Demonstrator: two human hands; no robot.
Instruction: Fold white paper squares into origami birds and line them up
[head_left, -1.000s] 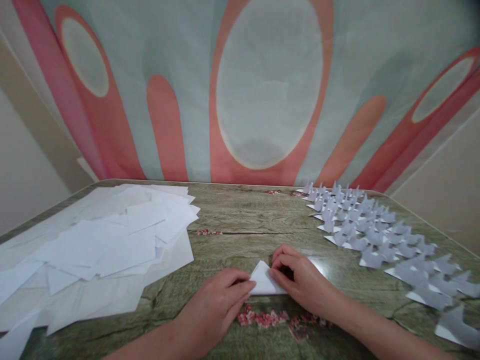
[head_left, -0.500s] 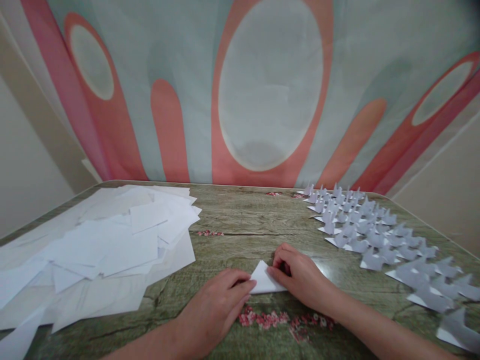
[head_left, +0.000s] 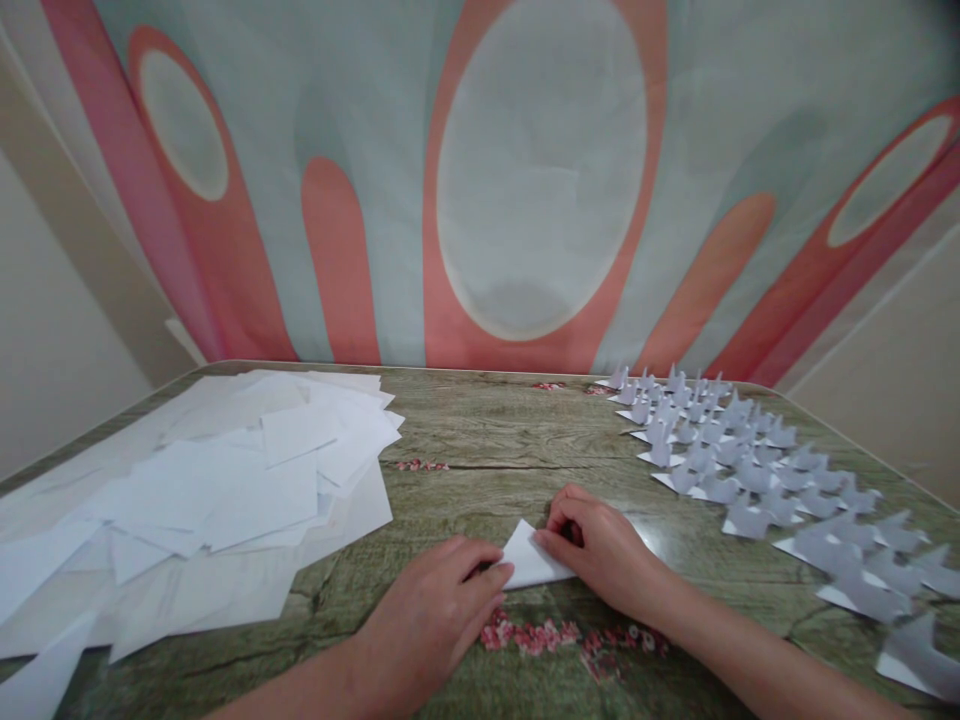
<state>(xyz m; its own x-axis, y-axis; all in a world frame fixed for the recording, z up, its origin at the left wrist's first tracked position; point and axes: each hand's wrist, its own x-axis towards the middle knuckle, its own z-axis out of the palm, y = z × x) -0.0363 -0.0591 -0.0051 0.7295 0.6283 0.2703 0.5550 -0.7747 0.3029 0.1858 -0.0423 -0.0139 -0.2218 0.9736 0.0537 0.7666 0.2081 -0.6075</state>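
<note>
Desk (head_left: 480, 410), one: greenish-brown wood-grain top, rounded far corners, pale edging, sprigs of pink-red blossom (head_left: 529, 633) printed on it. Backdrop (head_left: 394, 200), one: upright behind the desk's far edge as I face it, muted grey-green, bearing coral bars and a large pale oval (head_left: 544, 170) ringed in coral, smaller ovals toward either side. Plain walls, two: left wall (head_left: 60, 320), greyish; right wall (head_left: 892, 370), beige. Light: soft, rather dim; one white glare (head_left: 651, 535) on the desktop.

The bare left hand (head_left: 442, 612) and right hand (head_left: 598, 543) are holding opposite sides of a folded white paper triangle (head_left: 529, 560).
</note>
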